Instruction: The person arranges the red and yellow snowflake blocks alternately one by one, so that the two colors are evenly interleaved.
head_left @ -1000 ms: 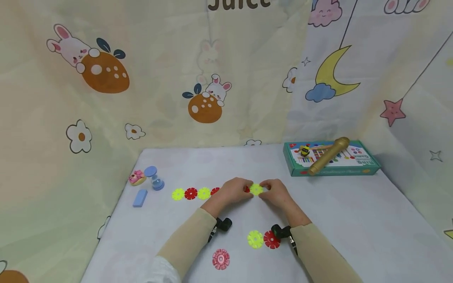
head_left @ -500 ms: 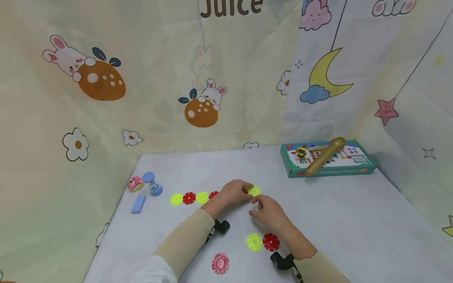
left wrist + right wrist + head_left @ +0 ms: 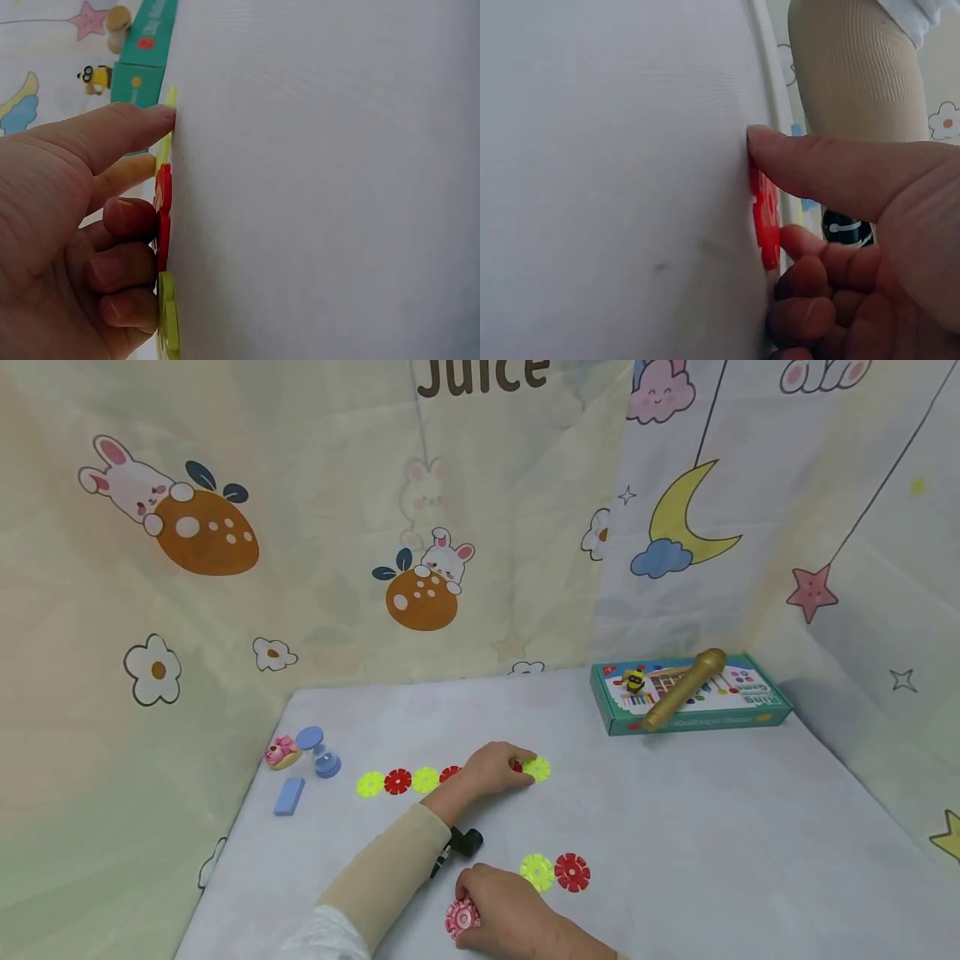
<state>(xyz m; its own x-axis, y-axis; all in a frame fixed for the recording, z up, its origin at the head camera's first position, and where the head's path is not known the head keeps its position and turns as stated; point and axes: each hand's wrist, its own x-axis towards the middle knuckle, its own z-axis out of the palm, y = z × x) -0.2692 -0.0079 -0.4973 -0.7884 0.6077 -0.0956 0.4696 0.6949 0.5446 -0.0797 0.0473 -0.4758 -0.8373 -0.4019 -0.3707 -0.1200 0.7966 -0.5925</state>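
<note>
A row of alternating yellow and red snowflake discs lies across the table, with a yellow one [image 3: 371, 784] at its left end. My left hand [image 3: 489, 770] covers the middle of that row. Its thumb and index finger hold the edges of the yellow snowflake disc [image 3: 539, 769] at the right end; in the left wrist view a red disc [image 3: 163, 217] sits under the curled fingers. Nearer the body, my right hand [image 3: 513, 917] pinches a pinkish-red snowflake disc [image 3: 461, 918] between thumb and index finger, low at the table. The right wrist view shows that disc [image 3: 766, 217] edge-on.
A loose yellow disc [image 3: 536, 872] and a red disc [image 3: 572, 872] lie beyond the right hand. At the left stand a blue hourglass [image 3: 324, 758], a blue block [image 3: 288, 797] and a pink toy [image 3: 282, 752]. A gold microphone [image 3: 684, 690] rests on a green box [image 3: 750, 717] at the back right.
My right hand has left the yellow disc at the row's end, come back toward the body and taken hold of the pinkish-red disc. The left hand stays at the row.
</note>
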